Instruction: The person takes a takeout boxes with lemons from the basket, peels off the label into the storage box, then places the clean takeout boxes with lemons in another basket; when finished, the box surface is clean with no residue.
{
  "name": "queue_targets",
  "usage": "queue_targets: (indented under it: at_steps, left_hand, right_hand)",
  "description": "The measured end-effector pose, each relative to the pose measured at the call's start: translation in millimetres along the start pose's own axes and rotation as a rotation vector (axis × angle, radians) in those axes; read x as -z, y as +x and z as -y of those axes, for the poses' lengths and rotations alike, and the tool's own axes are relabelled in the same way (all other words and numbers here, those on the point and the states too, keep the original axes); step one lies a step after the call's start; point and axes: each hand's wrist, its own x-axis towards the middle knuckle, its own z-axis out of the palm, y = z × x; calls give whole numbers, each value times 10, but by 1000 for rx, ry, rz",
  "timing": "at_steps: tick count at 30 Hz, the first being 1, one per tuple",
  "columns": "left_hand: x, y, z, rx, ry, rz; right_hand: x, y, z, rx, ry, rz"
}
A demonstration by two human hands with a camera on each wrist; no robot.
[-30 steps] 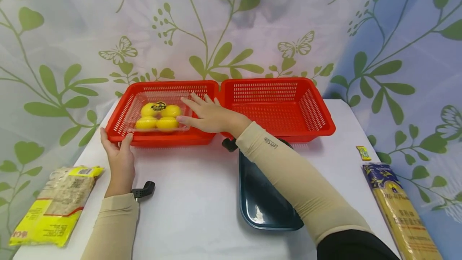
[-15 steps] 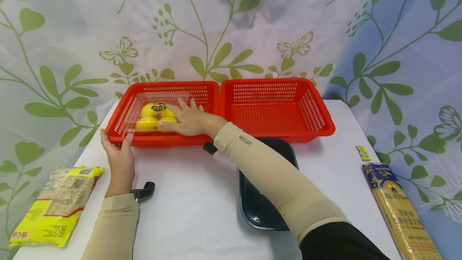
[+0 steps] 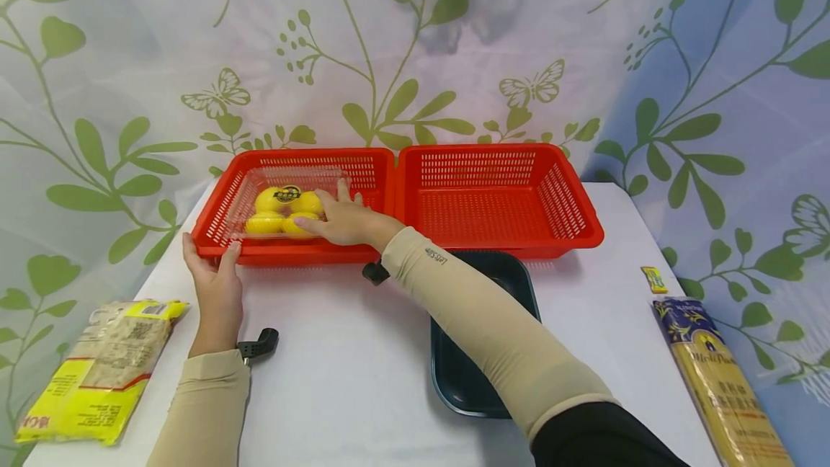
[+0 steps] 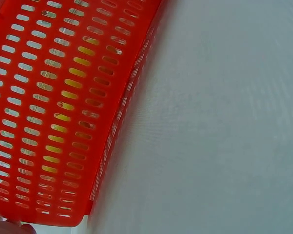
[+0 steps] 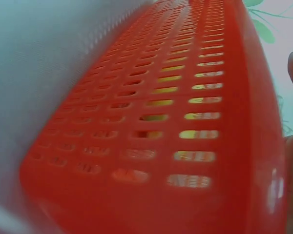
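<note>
In the head view, a clear plastic box of yellow lemons (image 3: 271, 199) with a black label sits inside the left red basket (image 3: 292, 256). My left hand (image 3: 217, 294) holds that basket by its front left corner, thumb in front and fingers on the left side. My right hand (image 3: 357, 223) reaches over the basket's front rim, fingers spread over the right end of the lemon box. Its thumb lies across the front right lemon. Through the basket's slots (image 4: 63, 116), yellow shows in the left wrist view. The right wrist view shows the basket wall (image 5: 136, 126) close up.
A second red basket (image 3: 480, 211) stands against the first on the right. A dark blue tray (image 3: 463, 380) lies below it, partly under my right arm. A yellow bag (image 3: 97, 373) lies left; a noodle pack (image 3: 726, 380) and small yellow packet (image 3: 655, 279) lie right.
My right hand has moved left from the basket's right part onto the lemon box, then shifted slightly. The left hand keeps its place at the corner.
</note>
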Motion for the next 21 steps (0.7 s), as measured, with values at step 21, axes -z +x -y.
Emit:
queue_targets:
  at_steps: [21]
  left_hand:
    - [37, 32, 51, 0, 23, 13]
  right_hand:
    - [-54, 43, -83, 17, 83, 24]
